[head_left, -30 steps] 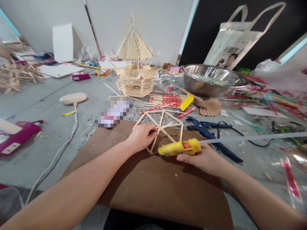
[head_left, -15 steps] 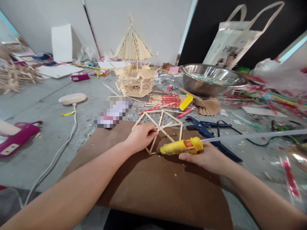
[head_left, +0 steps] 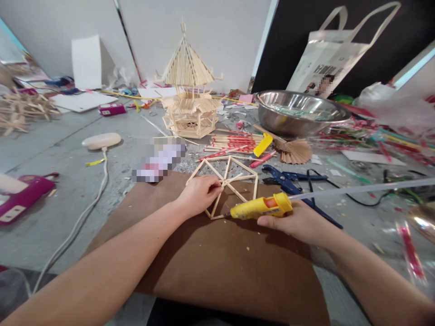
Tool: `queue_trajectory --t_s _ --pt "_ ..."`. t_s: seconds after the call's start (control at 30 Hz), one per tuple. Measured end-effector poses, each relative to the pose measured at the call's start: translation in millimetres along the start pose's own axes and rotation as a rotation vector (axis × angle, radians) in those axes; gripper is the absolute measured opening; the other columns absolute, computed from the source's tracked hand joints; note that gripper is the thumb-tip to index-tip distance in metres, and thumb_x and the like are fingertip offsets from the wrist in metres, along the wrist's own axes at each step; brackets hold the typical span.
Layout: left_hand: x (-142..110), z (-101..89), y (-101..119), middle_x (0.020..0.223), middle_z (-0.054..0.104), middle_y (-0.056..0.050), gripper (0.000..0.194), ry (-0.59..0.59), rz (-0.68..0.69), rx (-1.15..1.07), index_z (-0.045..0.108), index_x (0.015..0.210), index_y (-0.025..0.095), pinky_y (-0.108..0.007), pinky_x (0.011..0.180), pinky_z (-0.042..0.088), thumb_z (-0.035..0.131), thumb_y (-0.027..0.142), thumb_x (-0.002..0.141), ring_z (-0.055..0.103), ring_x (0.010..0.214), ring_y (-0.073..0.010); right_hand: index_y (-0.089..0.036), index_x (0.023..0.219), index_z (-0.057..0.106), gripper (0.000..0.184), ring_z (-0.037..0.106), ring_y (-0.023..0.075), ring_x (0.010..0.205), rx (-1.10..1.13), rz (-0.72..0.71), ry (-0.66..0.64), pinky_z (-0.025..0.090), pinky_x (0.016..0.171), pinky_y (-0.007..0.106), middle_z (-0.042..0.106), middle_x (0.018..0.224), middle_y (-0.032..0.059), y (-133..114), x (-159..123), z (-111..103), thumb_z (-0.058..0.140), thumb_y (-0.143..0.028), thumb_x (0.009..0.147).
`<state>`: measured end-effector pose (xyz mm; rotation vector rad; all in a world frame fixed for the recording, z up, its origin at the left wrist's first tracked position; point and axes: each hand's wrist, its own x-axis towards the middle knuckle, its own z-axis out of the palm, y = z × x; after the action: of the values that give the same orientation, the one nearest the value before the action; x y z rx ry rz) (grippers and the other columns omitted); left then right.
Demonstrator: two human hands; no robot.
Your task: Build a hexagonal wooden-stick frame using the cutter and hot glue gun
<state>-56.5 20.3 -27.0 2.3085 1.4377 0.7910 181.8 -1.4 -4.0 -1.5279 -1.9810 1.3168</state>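
My left hand (head_left: 200,194) is closed at the centre of a flat stick frame (head_left: 235,186), its fingers pinching the wooden sticks where they cross. The frame has a many-sided outline with spokes and lies on a brown board (head_left: 217,267). In my right hand (head_left: 294,222) is a yellow hot glue gun (head_left: 260,207), held with my fingers around its grip, which is mostly hidden. A long clear glue stick (head_left: 360,188) sticks out of its back. The gun's nozzle tip is at the near edge of the frame, beside its front corner.
A stick-built pavilion (head_left: 190,106) stands beyond the frame, behind red-marked sticks (head_left: 234,142). Blue cutting pliers (head_left: 306,190) lie to the right. Farther back are a steel basin (head_left: 302,113) and a brown paper fan (head_left: 295,151). A white corded device (head_left: 101,141) sits left.
The glue gun in my right hand has shifted slightly to the right along the frame's near edge. My left hand stays at the centre of the frame.
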Motion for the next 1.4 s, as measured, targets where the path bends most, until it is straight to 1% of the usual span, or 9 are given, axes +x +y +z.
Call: queue_trajectory --t_s 0.33,0.43,0.63,1.03,1.23,1.4 --pt "0 -1.1 1 0.068 0.059 0.000 0.013 -0.012 -0.011 0.005 0.056 0.070 0.016 -0.020 0.057 0.037 0.047 0.023 0.076 0.052 0.063 -0.0101 -0.021 0.070 0.065 0.020 0.054 0.0137 0.056 0.011 -0.019 -0.019 0.042 0.049 0.025 0.060 0.062 -0.0023 -8 -2 -5 0.063 -0.039 0.059" --pt "0 -1.1 1 0.068 0.059 0.000 0.013 -0.016 -0.005 0.001 0.056 0.070 0.016 -0.020 0.057 0.038 0.047 0.023 0.076 0.052 0.063 -0.0102 -0.022 0.069 0.065 0.020 0.054 0.0148 0.057 0.010 -0.021 -0.017 0.042 0.049 0.025 0.061 0.063 -0.0016 -8 -3 -6 0.063 -0.039 0.060" --pt "0 -0.9 0 0.068 0.059 0.000 0.013 -0.014 -0.007 -0.001 0.056 0.069 0.016 -0.020 0.057 0.037 0.047 0.023 0.076 0.052 0.063 -0.0101 -0.024 0.074 0.067 0.022 0.056 0.0163 0.060 -0.004 0.003 -0.012 0.043 0.051 0.025 0.062 0.065 -0.0009 -9 -4 -8 0.064 -0.039 0.059" --pt "0 -1.4 0 0.069 0.059 0.000 0.013 -0.038 -0.022 0.012 0.056 0.070 0.016 -0.020 0.058 0.037 0.047 0.024 0.076 0.052 0.065 -0.0103 -0.023 0.067 0.066 0.018 0.055 0.0155 0.057 -0.007 0.010 -0.016 0.043 0.050 0.025 0.062 0.064 -0.0014 -6 -6 -11 0.064 -0.038 0.059" --pt "0 -1.1 1 0.070 0.059 0.000 0.013 -0.028 -0.018 0.002 0.056 0.070 0.016 -0.020 0.059 0.038 0.047 0.023 0.076 0.053 0.065 -0.0102 -0.023 0.071 0.067 0.022 0.056 0.0158 0.059 -0.050 0.022 -0.011 0.044 0.052 0.024 0.063 0.065 -0.0012 -9 -7 -13 0.063 -0.041 0.060" --pt "0 -1.2 1 0.070 0.060 0.000 0.013 -0.039 -0.035 0.017 0.057 0.071 0.016 -0.020 0.060 0.038 0.047 0.024 0.076 0.053 0.066 -0.0102 -0.021 0.075 0.066 0.027 0.058 0.0172 0.065 -0.084 0.044 -0.051 0.045 0.057 0.025 0.065 0.072 -0.0006 -14 -9 -16 0.061 -0.043 0.060"
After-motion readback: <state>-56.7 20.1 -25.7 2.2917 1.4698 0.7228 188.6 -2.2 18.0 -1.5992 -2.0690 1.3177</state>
